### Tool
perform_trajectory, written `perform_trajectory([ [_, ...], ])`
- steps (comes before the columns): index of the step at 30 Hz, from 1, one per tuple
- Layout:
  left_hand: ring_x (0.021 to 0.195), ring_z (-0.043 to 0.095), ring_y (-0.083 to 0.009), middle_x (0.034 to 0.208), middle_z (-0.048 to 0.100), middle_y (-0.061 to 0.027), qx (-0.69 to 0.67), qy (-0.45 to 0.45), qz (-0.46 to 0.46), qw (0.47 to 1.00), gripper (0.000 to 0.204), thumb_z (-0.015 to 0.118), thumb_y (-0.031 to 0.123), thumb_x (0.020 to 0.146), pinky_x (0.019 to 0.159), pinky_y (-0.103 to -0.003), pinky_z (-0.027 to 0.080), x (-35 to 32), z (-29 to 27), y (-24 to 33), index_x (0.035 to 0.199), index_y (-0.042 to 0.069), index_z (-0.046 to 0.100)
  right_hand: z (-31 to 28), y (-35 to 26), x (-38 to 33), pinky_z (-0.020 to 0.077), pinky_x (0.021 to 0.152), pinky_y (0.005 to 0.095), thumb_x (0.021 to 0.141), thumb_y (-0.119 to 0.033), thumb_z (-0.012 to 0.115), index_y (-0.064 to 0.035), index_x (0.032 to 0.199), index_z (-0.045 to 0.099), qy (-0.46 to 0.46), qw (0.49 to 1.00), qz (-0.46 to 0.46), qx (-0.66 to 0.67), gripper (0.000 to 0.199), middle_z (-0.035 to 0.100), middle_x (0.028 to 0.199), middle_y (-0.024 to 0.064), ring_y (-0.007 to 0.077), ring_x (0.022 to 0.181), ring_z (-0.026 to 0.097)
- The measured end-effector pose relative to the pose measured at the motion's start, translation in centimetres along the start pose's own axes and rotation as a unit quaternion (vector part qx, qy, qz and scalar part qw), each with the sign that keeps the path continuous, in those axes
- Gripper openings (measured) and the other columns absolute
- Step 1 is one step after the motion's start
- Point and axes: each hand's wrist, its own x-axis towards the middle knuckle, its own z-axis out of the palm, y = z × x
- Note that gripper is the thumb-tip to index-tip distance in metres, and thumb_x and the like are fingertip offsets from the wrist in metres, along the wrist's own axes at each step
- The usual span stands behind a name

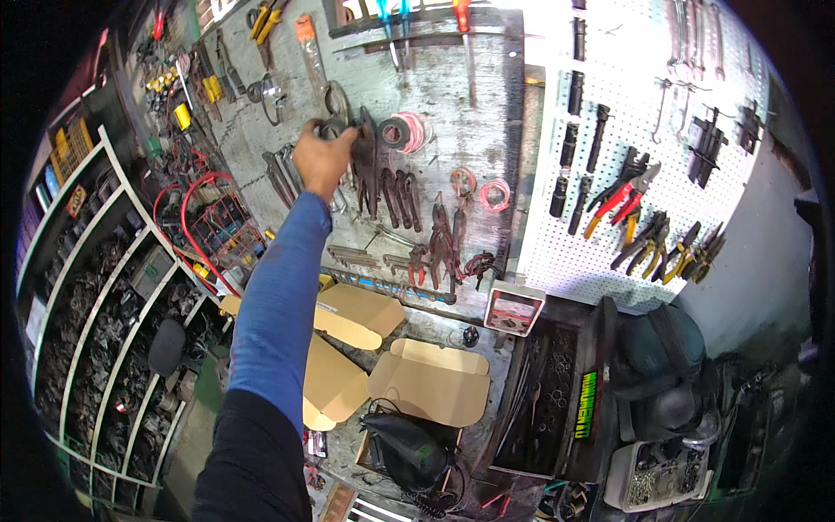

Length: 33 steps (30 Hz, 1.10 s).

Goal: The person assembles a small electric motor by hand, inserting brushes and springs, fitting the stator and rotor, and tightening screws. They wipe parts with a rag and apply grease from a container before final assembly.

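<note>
— Reaching up — the left hand (323, 157) is at the tool wall (487, 130), fingers curled on a dark ring (333, 129) hanging beside the pliers (365, 165).

— Gripped?

— Seems closed on it, mid-pickup I'd judge. Lifting it off its hook looks next.

— Right hand?

— Out of view. Open boxes (430, 378) lie on the tabletop (435, 326).

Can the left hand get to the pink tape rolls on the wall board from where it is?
Probably yes. The left hand is already up at the grey wall board, on the dark pliers, and the pink tape rolls hang just to its right with nothing in front.
</note>
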Motion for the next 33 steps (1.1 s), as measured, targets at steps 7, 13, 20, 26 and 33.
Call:
perform_trajectory([
  [7, 0.092, 0.069, -0.0254, 0.102, 0.069, -0.0089, -0.602, -0.226, -0.344, 0.684, 0.038, 0.065, 0.045, 0.103, 0.085, -0.041, 0.060, -13.1, -7.7, -0.2, 0.121, 0.011, 0.064, 7.9, -16.0, -2.5, 0.0566, 0.080, 0.0382, 0.101, -0.015, 0.068, 0.0001, 0.119, 0.078, 0.074, 0.963, 0.083, -0.245, 0.026, 0.078, 0.106, 0.0167, 0.0213, 0.097, 0.071],
  [13, 0.069, 0.068, -0.0234, 0.097, 0.074, -0.0191, -0.621, -0.392, -0.546, 0.403, 0.051, 0.053, 0.053, 0.111, 0.069, -0.033, 0.062, -36.6, -19.7, 7.3, 0.131, 0.008, 0.066, 8.6, -14.9, -2.4, 0.0558, 0.084, 0.0418, 0.100, -0.027, 0.070, 0.0012, 0.110, 0.075, 0.133, 0.946, -0.113, -0.273, 0.030, 0.077, 0.096, 0.0154, 0.0284, 0.088, 0.073],
  [20, 0.070, 0.070, -0.0217, 0.099, 0.075, -0.0171, -0.467, -0.628, -0.572, 0.247, 0.054, 0.048, 0.054, 0.112, 0.061, -0.032, 0.056, -52.3, -36.8, 17.8, 0.132, 0.007, 0.066, 14.2, -29.3, -17.8, 0.0510, 0.074, 0.0313, 0.102, -0.013, 0.070, 0.0009, 0.116, 0.070, 0.208, 0.955, -0.211, -0.030, 0.020, 0.067, 0.085, 0.0056, 0.0129, 0.079, 0.060],
  [26, 0.065, 0.064, -0.0177, 0.097, 0.077, -0.0078, -0.337, -0.761, -0.506, 0.227, 0.053, 0.051, 0.060, 0.108, 0.060, -0.034, 0.049, -60.3, -49.2, 21.7, 0.122, 0.013, 0.070, 14.9, -26.3, -33.0, 0.0374, 0.062, 0.0269, 0.094, -0.005, 0.079, -0.0019, 0.125, 0.071, 0.306, 0.920, -0.246, -0.006, 0.032, 0.053, 0.077, -0.0048, 0.0063, 0.070, 0.046],
  [33, 0.065, 0.065, -0.0196, 0.091, 0.077, -0.0043, -0.178, -0.893, -0.383, 0.158, 0.058, 0.049, 0.067, 0.105, 0.058, -0.035, 0.048, -69.4, -63.8, 26.3, 0.114, 0.013, 0.068, 13.2, -19.1, -47.7, 0.0532, 0.083, 0.0262, 0.099, -0.003, 0.077, 0.0008, 0.130, 0.069, 0.313, 0.899, -0.290, 0.098, 0.031, 0.073, 0.098, 0.0007, 0.0070, 0.090, 0.064],
])
